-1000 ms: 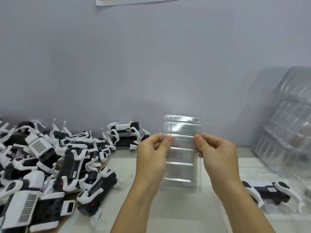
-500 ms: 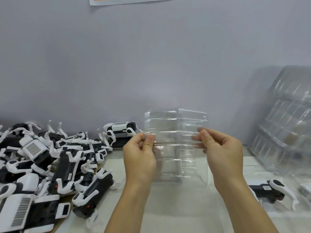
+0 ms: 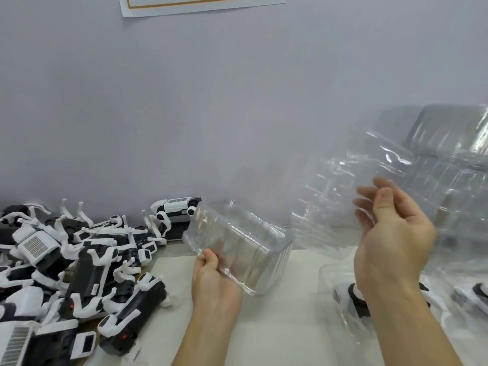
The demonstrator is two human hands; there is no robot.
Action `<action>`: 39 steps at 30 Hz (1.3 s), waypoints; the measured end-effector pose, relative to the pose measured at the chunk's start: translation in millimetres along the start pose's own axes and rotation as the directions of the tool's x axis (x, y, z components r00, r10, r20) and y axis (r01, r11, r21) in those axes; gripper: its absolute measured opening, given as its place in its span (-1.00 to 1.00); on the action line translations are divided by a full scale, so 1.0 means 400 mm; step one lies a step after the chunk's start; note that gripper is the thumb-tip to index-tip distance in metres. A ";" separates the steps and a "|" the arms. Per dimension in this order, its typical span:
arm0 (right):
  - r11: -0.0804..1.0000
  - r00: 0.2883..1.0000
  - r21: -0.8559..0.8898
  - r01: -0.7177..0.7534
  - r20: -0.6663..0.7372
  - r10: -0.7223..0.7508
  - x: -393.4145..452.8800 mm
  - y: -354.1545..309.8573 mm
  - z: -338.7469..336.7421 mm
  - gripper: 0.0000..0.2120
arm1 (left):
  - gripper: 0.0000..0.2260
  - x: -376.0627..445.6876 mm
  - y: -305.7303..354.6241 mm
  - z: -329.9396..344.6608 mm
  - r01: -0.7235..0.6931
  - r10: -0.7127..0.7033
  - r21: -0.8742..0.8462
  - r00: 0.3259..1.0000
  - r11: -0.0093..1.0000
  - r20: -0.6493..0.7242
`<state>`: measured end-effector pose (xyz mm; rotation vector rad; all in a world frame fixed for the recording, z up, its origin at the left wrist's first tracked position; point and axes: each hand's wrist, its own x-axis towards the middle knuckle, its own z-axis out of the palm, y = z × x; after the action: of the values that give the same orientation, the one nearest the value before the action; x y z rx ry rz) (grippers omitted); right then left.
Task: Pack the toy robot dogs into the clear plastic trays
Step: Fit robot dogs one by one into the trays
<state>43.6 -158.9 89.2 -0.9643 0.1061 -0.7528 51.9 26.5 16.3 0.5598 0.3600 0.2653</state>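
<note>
Left hand [image 3: 215, 282] gripped a clear tray [image 3: 239, 247] beside the toy dog pile [image 3: 79, 262]; right hand [image 3: 390, 241] pinched another, blurred tray [image 3: 340, 196]

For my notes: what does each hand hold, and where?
Left hand holds a clear plastic tray by its near edge; right hand pinches another, blurred tray.

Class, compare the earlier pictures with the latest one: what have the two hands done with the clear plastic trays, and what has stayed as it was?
The trays held together have been pulled apart: the left hand now grips one clear tray low at centre, while the right hand has carried the other tray up and rightward. The pile of toy robot dogs remains at left.
</note>
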 end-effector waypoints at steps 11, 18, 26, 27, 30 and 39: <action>0.939 0.961 0.242 -0.244 0.190 0.200 0.014 -0.003 -0.022 -0.77 | -0.83 -0.016 -0.069 -0.003 0.187 -0.202 0.615 0.978 0.766 -0.046; 0.936 0.953 0.225 -0.272 0.196 0.230 0.014 0.003 -0.024 -0.78 | -0.85 0.000 0.008 -0.013 -0.044 0.223 0.968 0.975 0.247 -0.012; 0.932 0.950 0.212 -0.293 0.178 0.258 0.007 0.009 -0.020 -0.77 | -0.59 0.023 -0.044 -0.026 -0.256 -0.071 0.845 0.943 0.469 0.324; 0.932 0.948 0.209 -0.297 0.181 0.262 0.006 0.009 -0.019 -0.77 | -0.56 0.024 -0.045 -0.028 -0.244 -0.129 0.849 0.932 0.468 0.339; 0.931 0.942 0.196 -0.309 0.197 0.271 0.002 0.012 -0.016 -0.77 | -0.61 0.026 -0.044 -0.030 -0.274 -0.138 0.886 0.928 0.374 0.345; 0.915 0.909 0.161 -0.369 0.270 0.319 -0.006 0.009 -0.006 -0.78 | -0.70 -0.007 0.039 0.032 -0.417 0.348 0.796 0.895 0.439 0.277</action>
<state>42.7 -157.9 84.3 -0.7993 -0.0135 -0.3078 52.1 32.5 35.7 1.6544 0.2648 0.5185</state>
